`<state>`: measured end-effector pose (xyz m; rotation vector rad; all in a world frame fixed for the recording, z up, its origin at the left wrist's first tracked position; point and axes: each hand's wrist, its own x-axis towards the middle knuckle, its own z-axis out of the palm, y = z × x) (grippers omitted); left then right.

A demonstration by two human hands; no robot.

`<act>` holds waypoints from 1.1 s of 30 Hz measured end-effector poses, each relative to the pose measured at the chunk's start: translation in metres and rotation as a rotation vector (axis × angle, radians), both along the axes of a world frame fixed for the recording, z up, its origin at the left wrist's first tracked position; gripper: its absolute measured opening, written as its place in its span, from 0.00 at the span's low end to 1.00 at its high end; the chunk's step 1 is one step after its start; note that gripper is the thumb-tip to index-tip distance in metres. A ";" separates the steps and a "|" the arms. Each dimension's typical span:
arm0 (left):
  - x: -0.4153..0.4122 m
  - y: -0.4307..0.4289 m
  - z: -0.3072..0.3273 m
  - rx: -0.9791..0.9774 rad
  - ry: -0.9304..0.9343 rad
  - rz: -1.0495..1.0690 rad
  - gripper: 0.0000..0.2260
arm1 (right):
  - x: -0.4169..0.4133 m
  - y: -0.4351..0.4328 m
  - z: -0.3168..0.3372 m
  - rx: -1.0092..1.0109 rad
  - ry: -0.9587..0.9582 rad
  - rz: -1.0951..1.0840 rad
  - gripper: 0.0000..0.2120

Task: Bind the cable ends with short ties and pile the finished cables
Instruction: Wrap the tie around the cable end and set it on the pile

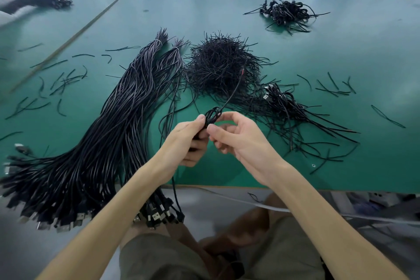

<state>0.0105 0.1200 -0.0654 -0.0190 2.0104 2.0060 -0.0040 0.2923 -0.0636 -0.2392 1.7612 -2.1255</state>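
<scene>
While the left hand [188,136] grips a coiled black cable [212,116] in curled fingers, the right hand [238,136] pinches its upper loops between thumb and forefinger. The heap of short ties [222,63] lies beyond the fingertips.

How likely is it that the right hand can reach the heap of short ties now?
Probably yes: the tie heap lies just beyond the right hand, with only loose strands between. But it seems to pinch the coiled cable that the left hand grips, so it must let go first.
</scene>
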 end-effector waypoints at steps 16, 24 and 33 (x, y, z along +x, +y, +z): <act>0.007 -0.007 0.013 0.046 0.021 -0.226 0.20 | 0.007 0.011 0.011 0.514 0.521 -0.008 0.11; 0.009 -0.001 0.012 -0.043 0.036 -0.138 0.23 | 0.012 0.010 0.024 0.833 0.741 0.034 0.15; 0.010 0.002 0.016 -0.170 -0.014 -0.052 0.23 | 0.015 0.007 0.032 1.015 0.917 0.077 0.13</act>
